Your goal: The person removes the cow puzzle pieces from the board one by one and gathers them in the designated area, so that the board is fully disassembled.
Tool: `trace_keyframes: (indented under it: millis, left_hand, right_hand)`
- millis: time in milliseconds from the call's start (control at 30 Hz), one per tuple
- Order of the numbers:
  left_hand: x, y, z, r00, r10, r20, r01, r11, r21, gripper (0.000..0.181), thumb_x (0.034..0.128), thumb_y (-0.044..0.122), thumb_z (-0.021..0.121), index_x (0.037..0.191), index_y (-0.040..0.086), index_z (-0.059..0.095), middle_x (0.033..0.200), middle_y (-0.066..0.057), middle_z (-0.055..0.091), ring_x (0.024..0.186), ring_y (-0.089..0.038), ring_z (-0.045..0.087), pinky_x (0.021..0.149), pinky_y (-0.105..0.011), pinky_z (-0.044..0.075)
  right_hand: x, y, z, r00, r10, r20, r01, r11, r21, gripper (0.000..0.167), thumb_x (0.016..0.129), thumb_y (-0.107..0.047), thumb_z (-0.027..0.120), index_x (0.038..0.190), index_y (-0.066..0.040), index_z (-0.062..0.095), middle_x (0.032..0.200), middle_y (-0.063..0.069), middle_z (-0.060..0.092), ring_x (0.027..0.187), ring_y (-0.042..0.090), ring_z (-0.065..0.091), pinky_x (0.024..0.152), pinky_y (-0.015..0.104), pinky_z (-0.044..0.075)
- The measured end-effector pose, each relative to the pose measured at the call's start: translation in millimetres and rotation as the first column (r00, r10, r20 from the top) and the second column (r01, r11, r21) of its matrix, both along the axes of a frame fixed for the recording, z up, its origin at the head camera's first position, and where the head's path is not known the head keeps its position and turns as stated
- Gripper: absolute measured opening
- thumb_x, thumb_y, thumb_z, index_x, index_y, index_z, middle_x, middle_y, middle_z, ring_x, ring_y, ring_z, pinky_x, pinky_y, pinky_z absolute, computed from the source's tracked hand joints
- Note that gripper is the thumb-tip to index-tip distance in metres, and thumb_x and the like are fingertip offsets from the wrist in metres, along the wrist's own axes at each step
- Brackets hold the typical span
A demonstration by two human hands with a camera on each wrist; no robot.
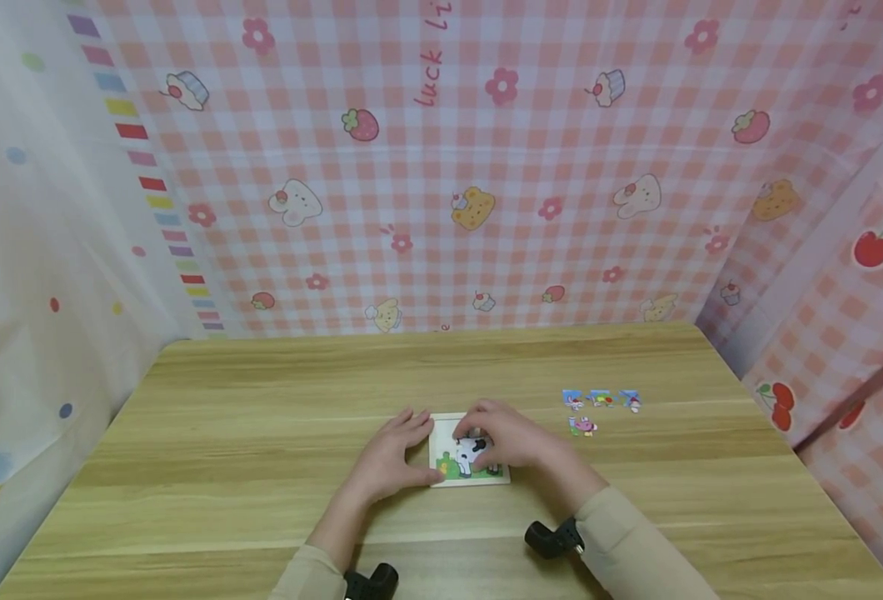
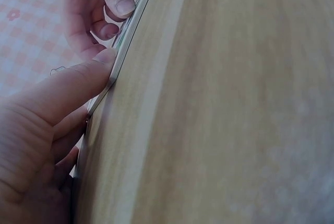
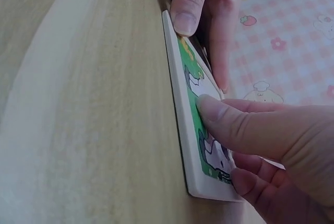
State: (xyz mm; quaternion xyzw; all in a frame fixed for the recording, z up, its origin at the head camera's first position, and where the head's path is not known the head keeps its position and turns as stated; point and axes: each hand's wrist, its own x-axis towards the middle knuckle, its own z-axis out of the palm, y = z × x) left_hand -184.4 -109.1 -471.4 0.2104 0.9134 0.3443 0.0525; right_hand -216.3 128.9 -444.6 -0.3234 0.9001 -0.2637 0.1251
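A small puzzle board with a pale rim [image 1: 443,429] lies flat on the table. Green ground and a black-and-white cow are pictured on the pieces in it. The left hand [image 1: 392,458] rests along the board's left side, its thumb on the near left corner and its fingers toward the far left. Over the board's right part, the right hand [image 1: 507,435] has thumb and index finger about a cow puzzle piece [image 1: 469,452]. The right thumb lies on the cow picture [image 3: 195,84] in the right wrist view. The right hand covers the board's far right part.
Several loose puzzle pieces [image 1: 601,399] lie in a row to the right of the board, with a pink one [image 1: 583,427] just nearer. A wooden table [image 1: 261,467] carries everything. Pink checked cloth [image 1: 426,167] hangs behind its far edge.
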Motion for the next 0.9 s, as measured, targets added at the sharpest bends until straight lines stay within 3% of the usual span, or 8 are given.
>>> trace_keyframes:
  millis: [300,900]
  left_hand:
    - [-0.3,1.0,-0.2,1.0,0.004,0.002,-0.004,1.0,0.008,0.083,0.0765,0.042,0.083,0.144,0.005,0.051,0.155,-0.006,0.042,0.148,-0.035,0.026,0.117,-0.059,0.025]
    - [-0.5,0.1,0.0,1.0,0.003,0.004,-0.003,1.0,0.006,0.083,0.0756,0.04,0.084,0.143,0.004,0.051,0.155,-0.007,0.042,0.148,-0.036,0.026,0.117,-0.061,0.025]
  right_hand:
    - [3.1,-2.3,2.0,0.998,-0.042,0.049,0.042,0.999,-0.012,0.036,0.081,-0.012,0.081,0.115,-0.016,0.069,0.113,0.002,0.057,0.1,0.018,0.052,0.091,0.041,0.046]
    - [4.5,-3.3,-4.3,0.997,-0.07,-0.015,0.069,0.996,-0.049,0.03,0.082,-0.012,0.079,0.111,-0.013,0.071,0.106,0.002,0.061,0.096,0.016,0.054,0.087,0.037,0.048]
